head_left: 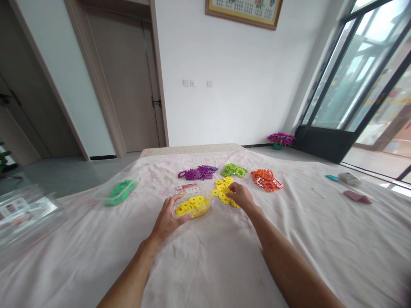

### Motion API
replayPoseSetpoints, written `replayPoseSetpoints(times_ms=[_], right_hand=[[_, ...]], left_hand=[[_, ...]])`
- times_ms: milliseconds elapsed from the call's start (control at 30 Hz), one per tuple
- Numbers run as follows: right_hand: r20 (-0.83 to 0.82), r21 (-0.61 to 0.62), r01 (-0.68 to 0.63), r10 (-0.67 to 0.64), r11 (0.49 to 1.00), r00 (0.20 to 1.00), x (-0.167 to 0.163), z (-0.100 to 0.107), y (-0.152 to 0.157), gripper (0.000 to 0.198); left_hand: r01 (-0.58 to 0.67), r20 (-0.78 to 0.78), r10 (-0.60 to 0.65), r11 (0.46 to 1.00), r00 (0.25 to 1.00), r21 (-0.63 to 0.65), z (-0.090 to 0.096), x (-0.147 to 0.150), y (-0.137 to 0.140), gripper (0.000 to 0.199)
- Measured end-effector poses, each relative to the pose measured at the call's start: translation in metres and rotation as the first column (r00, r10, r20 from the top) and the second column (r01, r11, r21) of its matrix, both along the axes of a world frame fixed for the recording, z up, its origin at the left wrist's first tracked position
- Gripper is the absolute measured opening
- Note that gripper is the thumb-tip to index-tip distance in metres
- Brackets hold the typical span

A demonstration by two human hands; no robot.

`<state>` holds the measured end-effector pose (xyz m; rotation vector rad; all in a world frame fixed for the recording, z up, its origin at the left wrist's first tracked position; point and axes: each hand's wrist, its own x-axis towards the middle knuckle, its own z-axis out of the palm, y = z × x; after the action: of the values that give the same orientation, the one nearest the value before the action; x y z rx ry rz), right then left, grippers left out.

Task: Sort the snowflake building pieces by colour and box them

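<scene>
My left hand grips the left end of a clear plastic box, thumb along its near side and fingers over its far side. Inside lie several yellow flower-shaped plastic pieces. To the right of the box, a loose pile of the same yellow pieces rests on the cloth. Over this pile's right side is my right hand, fingers bent down and drawn together at the pieces. Its fingertips are partly hidden, so what they pinch does not show clearly.
Beyond the box lie piles of purple pieces, light green pieces and orange-red pieces. Green pieces sit in another clear box at left, near stacked clear boxes. A pink cloth lies at right.
</scene>
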<state>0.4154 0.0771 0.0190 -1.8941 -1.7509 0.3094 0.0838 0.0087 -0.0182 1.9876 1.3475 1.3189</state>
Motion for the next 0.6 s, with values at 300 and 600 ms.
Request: replayPoseSetpoints(times_ms=[300,600], right_hand=[[-0.456,0.230,-0.218,0.303,0.948,0.836,-0.034,0.010,-0.004,0.026],[-0.463,0.218,-0.488,0.530,0.845,0.710,-0.069,0.022,-0.025,0.033]], left_hand=[[0.014,0.020,-0.013,1.000,1.000,-0.014,0.003,0.001,-0.003,0.063],[0.006,0.010,-0.006,1.000,1.000,-0.019,0.006,0.003,-0.004,0.065]])
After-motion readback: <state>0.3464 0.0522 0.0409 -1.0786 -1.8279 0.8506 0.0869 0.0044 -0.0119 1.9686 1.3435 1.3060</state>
